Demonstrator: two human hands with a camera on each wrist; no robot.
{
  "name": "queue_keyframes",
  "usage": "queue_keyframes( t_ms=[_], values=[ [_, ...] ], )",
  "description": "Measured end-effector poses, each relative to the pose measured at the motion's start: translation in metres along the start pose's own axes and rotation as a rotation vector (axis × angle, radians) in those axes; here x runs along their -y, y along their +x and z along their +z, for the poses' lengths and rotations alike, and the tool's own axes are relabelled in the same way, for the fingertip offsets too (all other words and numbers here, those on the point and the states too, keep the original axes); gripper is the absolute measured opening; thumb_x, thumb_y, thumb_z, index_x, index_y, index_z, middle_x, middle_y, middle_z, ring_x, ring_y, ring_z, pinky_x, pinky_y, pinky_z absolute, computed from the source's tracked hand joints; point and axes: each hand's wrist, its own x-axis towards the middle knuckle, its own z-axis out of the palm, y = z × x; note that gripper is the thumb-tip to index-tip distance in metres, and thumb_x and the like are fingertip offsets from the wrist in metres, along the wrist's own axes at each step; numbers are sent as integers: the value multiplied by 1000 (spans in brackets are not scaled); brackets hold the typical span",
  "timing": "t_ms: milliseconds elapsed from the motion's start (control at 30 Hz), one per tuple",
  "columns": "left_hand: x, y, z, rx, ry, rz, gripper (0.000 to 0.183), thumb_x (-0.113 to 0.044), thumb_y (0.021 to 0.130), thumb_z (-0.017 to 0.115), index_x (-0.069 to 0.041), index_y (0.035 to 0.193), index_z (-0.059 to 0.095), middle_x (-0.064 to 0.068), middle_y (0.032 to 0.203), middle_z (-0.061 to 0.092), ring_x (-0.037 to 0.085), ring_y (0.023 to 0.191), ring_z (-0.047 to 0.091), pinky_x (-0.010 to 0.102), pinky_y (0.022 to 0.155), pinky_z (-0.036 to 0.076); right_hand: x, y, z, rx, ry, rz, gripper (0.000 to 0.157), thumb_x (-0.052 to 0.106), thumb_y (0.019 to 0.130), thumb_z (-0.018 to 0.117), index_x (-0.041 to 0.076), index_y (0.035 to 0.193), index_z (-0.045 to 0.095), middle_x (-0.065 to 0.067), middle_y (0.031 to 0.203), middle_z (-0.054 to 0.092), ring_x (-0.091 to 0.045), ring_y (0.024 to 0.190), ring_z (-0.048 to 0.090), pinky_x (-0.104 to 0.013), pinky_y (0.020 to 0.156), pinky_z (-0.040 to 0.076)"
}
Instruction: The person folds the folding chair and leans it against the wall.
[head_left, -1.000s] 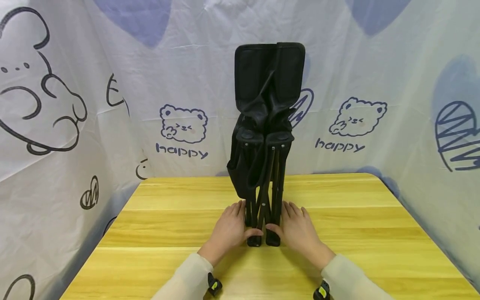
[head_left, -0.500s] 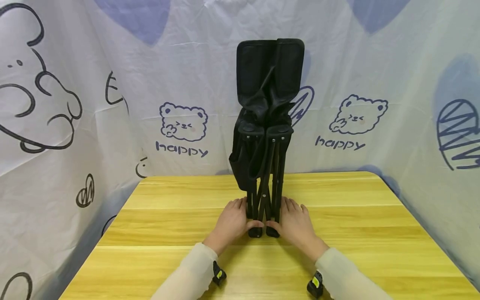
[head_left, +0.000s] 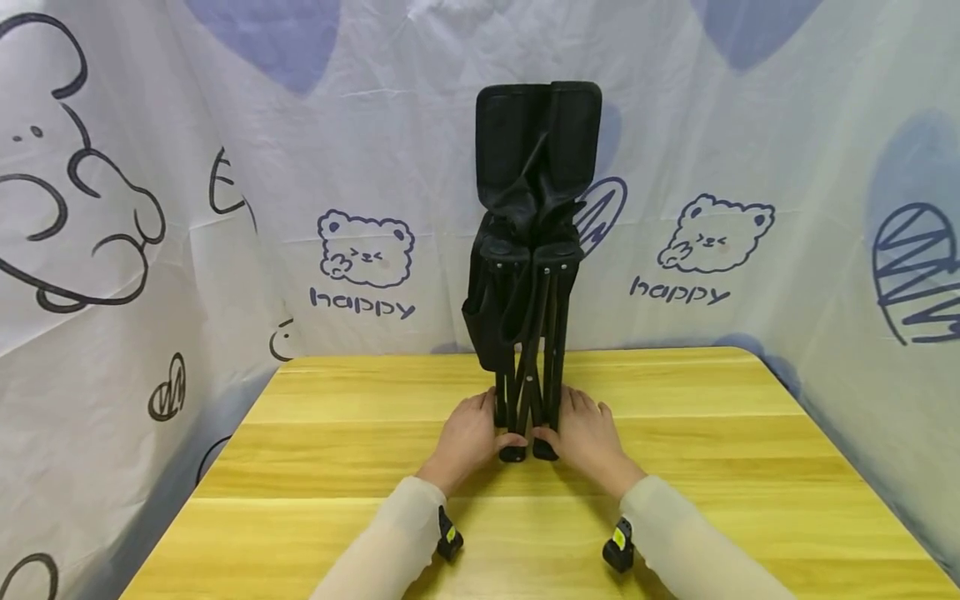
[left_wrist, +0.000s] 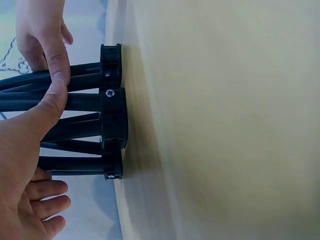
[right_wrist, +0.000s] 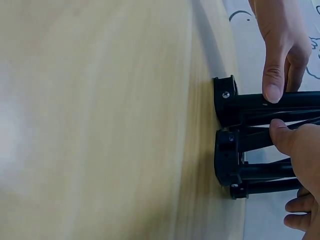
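Observation:
A black folding chair [head_left: 536, 142], folded up, stands upright on the wooden table with its slim legs bunched together. Low on the left side of the legs, my left hand [head_left: 467, 429] grips them, its thumb across the front just above a foot. My right hand [head_left: 592, 429] holds the right side at the same height, thumb likewise in front. The left wrist view shows the chair's plastic feet [left_wrist: 115, 117] right at the tabletop, with the two thumbs close together. In the right wrist view, my right fingers curl behind the black legs [right_wrist: 270, 172].
The wooden table [head_left: 337, 467] has rounded far corners. Behind and beside it hangs a white cloth [head_left: 420, 150] with cartoon bears and purple hearts. Small black devices [head_left: 450, 537] are strapped to both wrists.
The folding chair has shifted slightly away across the table, towards the back cloth. Both hands have moved forward with it, keeping their hold low on the legs.

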Motion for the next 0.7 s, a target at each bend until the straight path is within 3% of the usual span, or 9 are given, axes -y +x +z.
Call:
queue_keyframes(
  t_ms=[400, 700],
  values=[
    [3, 20, 4, 53, -89, -56, 94, -60, 79, 70, 7, 140, 46, 22, 128, 58, 35, 113, 59, 41, 98, 48, -6, 20, 1, 92, -5, 70, 89, 55, 88, 67, -9, 143, 41, -26, 137, 51, -40, 124, 50, -63, 97, 40],
    [10, 38, 7, 103, -159, -150, 93, -57, 77, 74, 3, 142, 45, 22, 130, 57, 35, 115, 58, 43, 97, 49, -9, 35, 5, 87, -28, 52, 87, 55, 89, 66, -11, 140, 42, -26, 135, 52, -41, 119, 53, -61, 91, 45]
  ],
)
